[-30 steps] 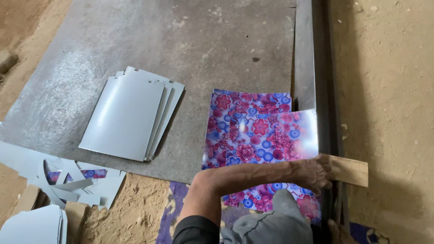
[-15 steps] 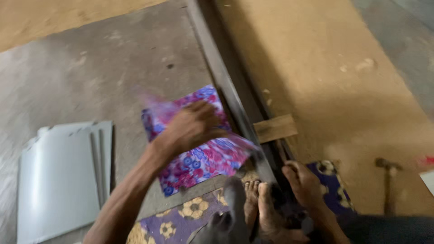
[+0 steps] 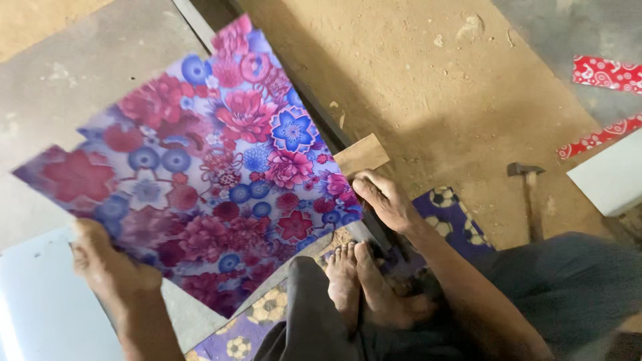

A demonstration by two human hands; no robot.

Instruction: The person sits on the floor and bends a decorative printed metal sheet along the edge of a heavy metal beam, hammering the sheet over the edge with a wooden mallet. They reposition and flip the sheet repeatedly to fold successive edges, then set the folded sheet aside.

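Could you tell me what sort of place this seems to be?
Probably a floor-level sheet-metal workshop: a floral printed sheet held over a grey metal plate, a hammer on the dirt floor.

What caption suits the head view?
Both hands, left hand and right hand, lift a floral sheet above the floor.

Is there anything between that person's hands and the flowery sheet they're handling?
No. The left hand grips the floral sheet at its lower edge, and the right hand touches its right corner beside the small wooden block. Nothing visible lies between.
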